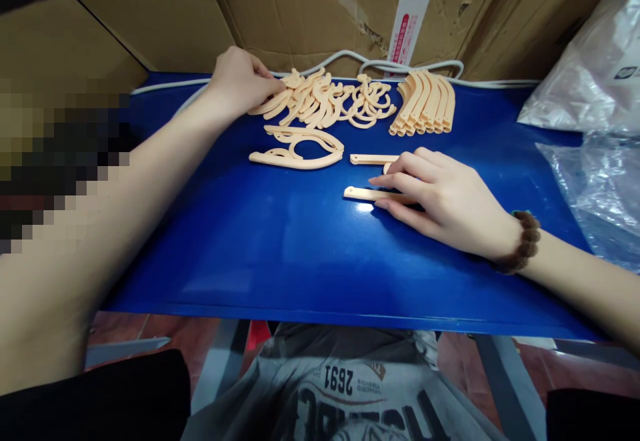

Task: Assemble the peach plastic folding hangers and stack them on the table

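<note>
My left hand (240,84) reaches to the left end of a pile of curved beige plastic hanger pieces (320,104). Its thumb and fingers close on a piece at the pile's edge; some fingertips are hidden. My right hand (435,194) rests low over two straight beige hanger arms. The nearer hanger arm (360,193) lies between its thumb and fingers. The farther hanger arm (373,159) runs under the fingers, with a small round part beside it. A folding hanger (300,154), its arms folded together, lies between the hands and the pile.
Beige hook pieces (370,104) and a neat stack of curved hanger arms (425,104) sit along the back of the blue table (280,247). Behind them run a white cable (345,57) and cardboard boxes (310,14). Clear plastic bags (590,67) lie at the right.
</note>
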Action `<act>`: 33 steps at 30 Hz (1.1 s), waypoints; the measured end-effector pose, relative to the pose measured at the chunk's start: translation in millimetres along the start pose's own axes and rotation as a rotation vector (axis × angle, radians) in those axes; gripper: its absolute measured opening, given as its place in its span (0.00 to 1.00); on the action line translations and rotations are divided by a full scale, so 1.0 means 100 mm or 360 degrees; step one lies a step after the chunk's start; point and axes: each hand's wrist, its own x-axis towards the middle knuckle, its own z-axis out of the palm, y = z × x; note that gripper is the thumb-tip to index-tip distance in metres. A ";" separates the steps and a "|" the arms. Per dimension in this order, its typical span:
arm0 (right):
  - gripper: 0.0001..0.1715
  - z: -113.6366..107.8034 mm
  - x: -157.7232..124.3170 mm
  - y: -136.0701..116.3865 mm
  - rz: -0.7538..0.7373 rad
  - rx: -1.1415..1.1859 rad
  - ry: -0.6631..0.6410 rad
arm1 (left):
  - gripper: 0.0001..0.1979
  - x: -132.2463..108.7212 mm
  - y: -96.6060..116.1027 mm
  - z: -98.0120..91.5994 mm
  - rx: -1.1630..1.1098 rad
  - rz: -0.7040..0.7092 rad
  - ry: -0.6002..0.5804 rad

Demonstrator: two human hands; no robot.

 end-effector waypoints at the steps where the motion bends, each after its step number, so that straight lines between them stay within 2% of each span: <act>1: 0.19 0.00 0.00 0.00 -0.0001 0.0005 -0.0009 | 0.16 0.00 0.01 -0.01 -0.0019 -0.0019 0.0007; 8: 0.18 0.01 0.00 0.00 -0.0029 -0.0033 -0.0031 | 0.15 -0.01 0.07 -0.03 -0.0170 -0.0104 -0.0036; 13: 0.17 0.02 0.01 -0.01 -0.0022 -0.0016 -0.0053 | 0.21 0.00 0.09 -0.05 -0.0210 -0.0187 -0.0068; 18: 0.16 0.02 0.02 -0.02 -0.0036 0.0031 -0.0033 | 0.20 0.02 0.02 -0.05 -0.0250 -0.0198 -0.0091; 20: 0.17 0.03 0.03 -0.02 -0.0047 -0.0005 -0.0036 | 0.22 0.04 -0.02 -0.02 -0.0273 -0.0169 -0.0101; 24: 0.18 0.03 0.02 -0.02 -0.0008 -0.0037 -0.0061 | 0.42 0.11 -0.10 0.08 -0.0268 -0.0066 -0.0113; 26: 0.18 0.03 0.02 -0.02 -0.0004 -0.0041 -0.0059 | 0.46 0.15 -0.14 0.14 -0.0229 0.0001 -0.0102; 30: 0.16 0.00 0.01 -0.05 -0.0043 -0.0019 -0.0027 | 0.41 0.24 -0.22 0.24 -0.0080 0.0252 -0.0036; 32: 0.15 -0.01 0.01 -0.06 -0.0053 -0.0013 -0.0002 | 0.36 0.25 -0.25 0.22 0.0057 0.0487 0.0053; 33: 0.14 -0.01 0.00 -0.07 -0.0057 -0.0016 0.0011 | 0.33 0.23 -0.24 0.19 0.0181 0.0697 0.0108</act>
